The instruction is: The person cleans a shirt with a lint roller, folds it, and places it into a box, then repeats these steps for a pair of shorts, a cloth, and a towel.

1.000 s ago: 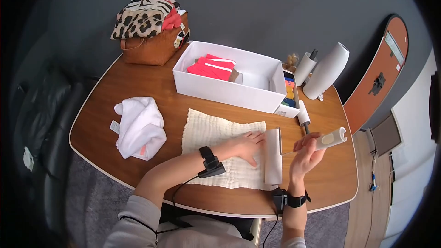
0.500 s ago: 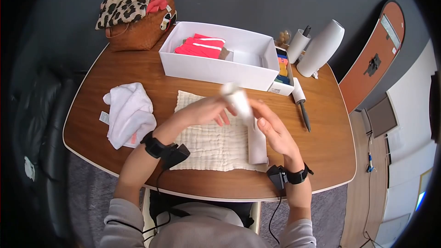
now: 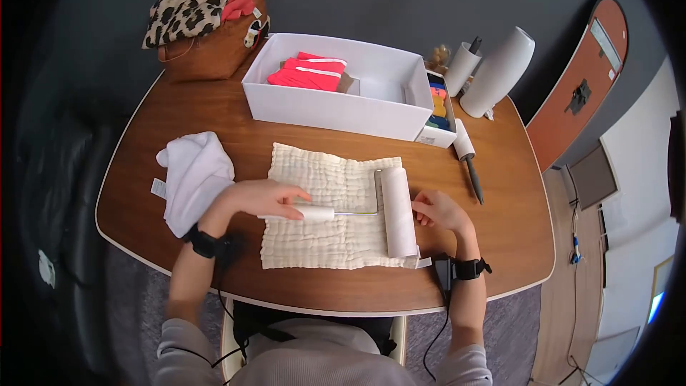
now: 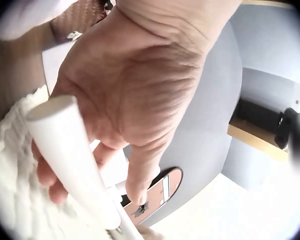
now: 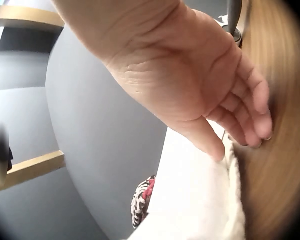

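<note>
A lint roller (image 3: pixel 399 207) with a wide white sticky roll and wire arm lies along the right side of a cream crinkled muslin cloth (image 3: pixel 307 171). Its white handle (image 4: pixel 72 160) points left across the cloth. My left hand (image 3: pixel 268 199) is over that handle, thumb straight and fingers loosely bent; in the left wrist view the fingers pass behind the handle, the thumb apart from it. Just right of the roll, my right hand (image 3: pixel 439 211) has loosely curled fingers with nothing between them, the thumb (image 5: pixel 210 140) near the cloth's edge.
A crumpled white towel (image 3: pixel 196 171) lies left of the cloth. Behind stand a white box (image 3: pixel 329 109) with red clothing, a small box (image 3: pixel 437 136), a white vase-like object (image 3: pixel 498 71) and a brown basket (image 3: pixel 214 64). A grey-handled lint roller (image 3: pixel 468 157) lies to the right.
The lint roller's handle has swung from the right, out of my right hand, over to the left and down. My left hand has lifted off the cloth and moved left to the handle.
</note>
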`<state>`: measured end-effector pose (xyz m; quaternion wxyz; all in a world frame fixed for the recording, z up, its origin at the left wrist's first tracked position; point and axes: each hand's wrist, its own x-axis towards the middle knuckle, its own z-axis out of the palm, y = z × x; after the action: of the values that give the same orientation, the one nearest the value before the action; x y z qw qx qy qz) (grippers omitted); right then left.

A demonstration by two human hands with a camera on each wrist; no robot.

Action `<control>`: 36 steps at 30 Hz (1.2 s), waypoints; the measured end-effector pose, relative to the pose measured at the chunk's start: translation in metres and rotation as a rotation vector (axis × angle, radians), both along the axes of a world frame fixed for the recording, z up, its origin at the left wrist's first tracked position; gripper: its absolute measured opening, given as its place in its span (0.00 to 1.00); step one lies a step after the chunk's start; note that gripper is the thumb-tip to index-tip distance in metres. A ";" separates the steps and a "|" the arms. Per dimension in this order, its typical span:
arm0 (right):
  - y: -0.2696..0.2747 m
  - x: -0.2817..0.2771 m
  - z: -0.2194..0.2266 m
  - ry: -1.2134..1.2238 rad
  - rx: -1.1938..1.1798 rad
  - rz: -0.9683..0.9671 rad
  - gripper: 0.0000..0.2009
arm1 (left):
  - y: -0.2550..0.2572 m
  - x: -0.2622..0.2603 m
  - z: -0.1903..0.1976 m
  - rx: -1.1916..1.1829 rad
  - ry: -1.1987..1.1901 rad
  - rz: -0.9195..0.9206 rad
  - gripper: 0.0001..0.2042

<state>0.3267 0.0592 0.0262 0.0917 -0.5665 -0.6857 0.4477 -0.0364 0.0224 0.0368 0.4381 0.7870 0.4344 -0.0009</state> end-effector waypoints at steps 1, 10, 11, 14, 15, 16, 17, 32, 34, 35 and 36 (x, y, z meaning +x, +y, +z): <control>-0.002 -0.003 0.001 0.026 -0.039 -0.029 0.11 | -0.002 0.009 0.002 -0.006 0.069 0.012 0.24; 0.000 -0.005 -0.018 0.145 -0.111 -0.079 0.09 | -0.011 0.028 -0.023 0.114 -0.039 0.071 0.20; 0.001 -0.004 -0.019 0.127 -0.072 -0.084 0.09 | -0.012 0.029 -0.019 0.108 -0.021 0.091 0.19; 0.001 -0.004 -0.018 0.069 0.016 -0.105 0.09 | -0.014 0.028 -0.012 0.093 0.009 0.118 0.18; 0.000 -0.004 -0.017 0.047 0.023 -0.117 0.09 | -0.015 0.026 -0.011 0.121 -0.026 0.119 0.18; -0.001 -0.004 -0.016 0.025 0.030 -0.129 0.10 | -0.018 0.023 -0.010 0.149 -0.060 0.119 0.18; 0.000 -0.004 -0.014 0.011 0.035 -0.136 0.10 | -0.019 0.020 -0.009 0.179 -0.094 0.119 0.18; 0.001 0.015 -0.021 -0.296 0.488 -0.118 0.10 | -0.018 0.000 -0.010 0.132 -0.113 0.122 0.17; 0.000 0.010 -0.016 -0.182 0.304 -0.178 0.14 | -0.017 0.000 -0.010 0.107 -0.082 0.127 0.16; -0.001 0.007 -0.012 -0.124 0.212 -0.207 0.16 | -0.017 -0.001 -0.010 0.095 -0.065 0.130 0.16; -0.003 0.005 -0.007 -0.134 0.164 -0.189 0.17 | -0.018 0.000 -0.009 0.084 -0.050 0.133 0.16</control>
<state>0.3315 0.0563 0.0193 0.1337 -0.6478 -0.6680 0.3408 -0.0362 0.0049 0.0281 0.4143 0.7739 0.4744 0.0661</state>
